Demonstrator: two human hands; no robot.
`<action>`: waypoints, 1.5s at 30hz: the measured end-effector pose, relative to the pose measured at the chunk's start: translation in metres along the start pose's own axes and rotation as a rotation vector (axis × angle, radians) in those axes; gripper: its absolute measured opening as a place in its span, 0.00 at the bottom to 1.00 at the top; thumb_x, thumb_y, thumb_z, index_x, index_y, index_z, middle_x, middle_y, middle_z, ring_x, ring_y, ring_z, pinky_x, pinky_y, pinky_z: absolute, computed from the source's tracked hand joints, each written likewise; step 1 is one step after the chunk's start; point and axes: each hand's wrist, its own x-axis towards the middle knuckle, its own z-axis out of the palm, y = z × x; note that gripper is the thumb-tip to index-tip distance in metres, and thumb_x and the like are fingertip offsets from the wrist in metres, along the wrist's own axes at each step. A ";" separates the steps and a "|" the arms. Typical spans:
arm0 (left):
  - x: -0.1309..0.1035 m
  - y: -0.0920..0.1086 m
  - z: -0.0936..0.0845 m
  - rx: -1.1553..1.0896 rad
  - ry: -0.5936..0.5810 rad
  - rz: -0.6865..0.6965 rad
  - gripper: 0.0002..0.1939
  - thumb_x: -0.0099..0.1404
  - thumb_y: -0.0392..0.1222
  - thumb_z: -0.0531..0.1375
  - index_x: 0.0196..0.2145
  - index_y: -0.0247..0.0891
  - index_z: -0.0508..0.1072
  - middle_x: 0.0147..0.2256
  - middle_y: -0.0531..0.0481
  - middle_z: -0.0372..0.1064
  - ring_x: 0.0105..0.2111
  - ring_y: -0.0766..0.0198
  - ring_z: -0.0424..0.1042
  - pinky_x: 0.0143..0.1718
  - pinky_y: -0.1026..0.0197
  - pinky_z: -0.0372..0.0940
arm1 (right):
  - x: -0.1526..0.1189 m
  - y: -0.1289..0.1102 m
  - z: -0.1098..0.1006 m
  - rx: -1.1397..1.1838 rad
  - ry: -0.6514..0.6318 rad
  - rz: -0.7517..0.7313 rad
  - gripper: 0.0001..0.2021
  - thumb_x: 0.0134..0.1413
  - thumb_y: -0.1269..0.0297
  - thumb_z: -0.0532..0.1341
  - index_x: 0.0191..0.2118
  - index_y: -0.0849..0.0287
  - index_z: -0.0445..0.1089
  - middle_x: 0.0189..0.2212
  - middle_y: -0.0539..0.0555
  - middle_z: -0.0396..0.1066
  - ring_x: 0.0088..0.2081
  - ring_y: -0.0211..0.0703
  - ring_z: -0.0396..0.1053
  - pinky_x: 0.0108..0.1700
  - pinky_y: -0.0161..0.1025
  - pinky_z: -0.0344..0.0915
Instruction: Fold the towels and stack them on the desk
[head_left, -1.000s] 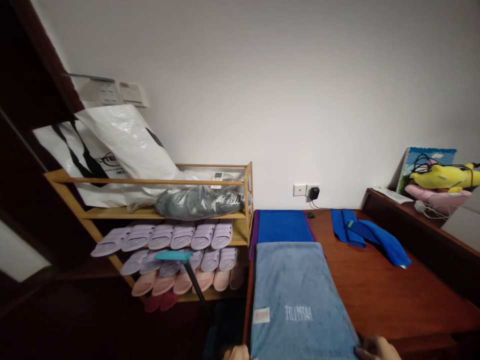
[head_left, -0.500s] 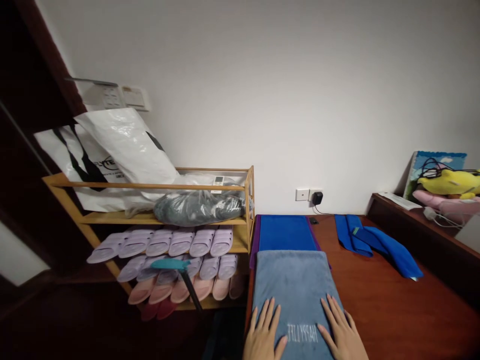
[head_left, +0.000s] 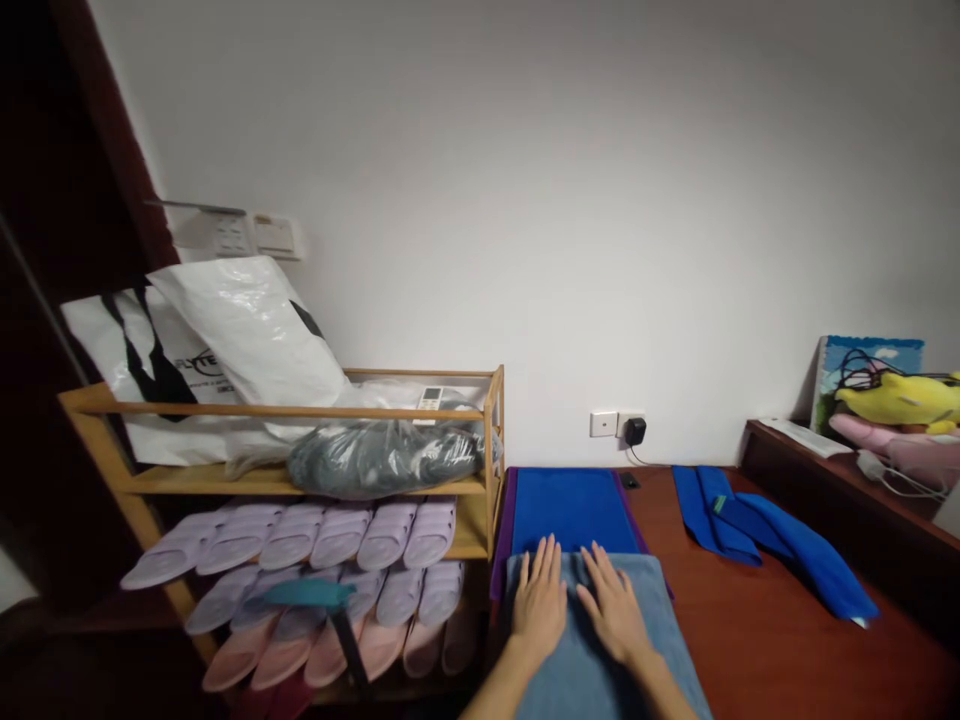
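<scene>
A grey-blue towel (head_left: 645, 600) lies flat at the bottom of the view, its lower part cut off by the frame. My left hand (head_left: 541, 605) rests on the towel's far left part, palm down with fingers stretched out. To its right, my right hand (head_left: 613, 608) lies flat on the same cloth, thumb apart from the fingers. Both sets of fingertips reach the towel's far edge. Beyond that edge a bright blue cloth (head_left: 574, 508) is spread, over a purple cloth (head_left: 504, 535) that shows along its sides.
Left of the table (head_left: 780, 660) stands a wooden shoe rack (head_left: 491, 480) with several slippers (head_left: 292, 535), a white bag (head_left: 247, 330) and a remote (head_left: 429, 404). Folded blue cloth strips (head_left: 787, 535) lie on the right. A black plug (head_left: 634, 431) sits in the wall.
Both hands have slid forward over the towel to its far edge and closer together. The view has tilted up, so everything sits lower in the frame.
</scene>
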 end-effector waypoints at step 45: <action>-0.067 -0.049 -0.043 -0.239 -0.225 -0.151 0.17 0.59 0.41 0.56 0.47 0.46 0.68 0.49 0.49 0.66 0.53 0.55 0.60 0.54 0.50 0.51 | -0.093 0.114 -0.016 -0.095 0.057 0.217 0.19 0.52 0.51 0.52 0.48 0.46 0.69 0.47 0.55 0.71 0.52 0.53 0.64 0.54 0.57 0.56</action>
